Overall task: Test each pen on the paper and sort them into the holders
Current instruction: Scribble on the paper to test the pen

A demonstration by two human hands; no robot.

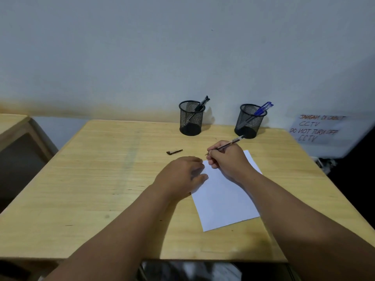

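Observation:
A white sheet of paper (223, 197) lies on the wooden table (101, 179). My right hand (227, 157) grips an uncapped black pen (233, 141), its tip down near the paper's far left corner. My left hand (182, 173) rests flat on the paper's left edge, fingers together. A black pen cap (174, 152) lies on the table beyond my left hand. Two black mesh holders stand at the back: the left holder (191, 118) has a black pen (202, 103) in it, the right holder (250, 121) has blue pens (262, 108).
A handwritten sign about CCTV (318, 128) leans at the back right. Another wooden piece of furniture (14, 126) stands to the left across a gap. The wall runs right behind the holders.

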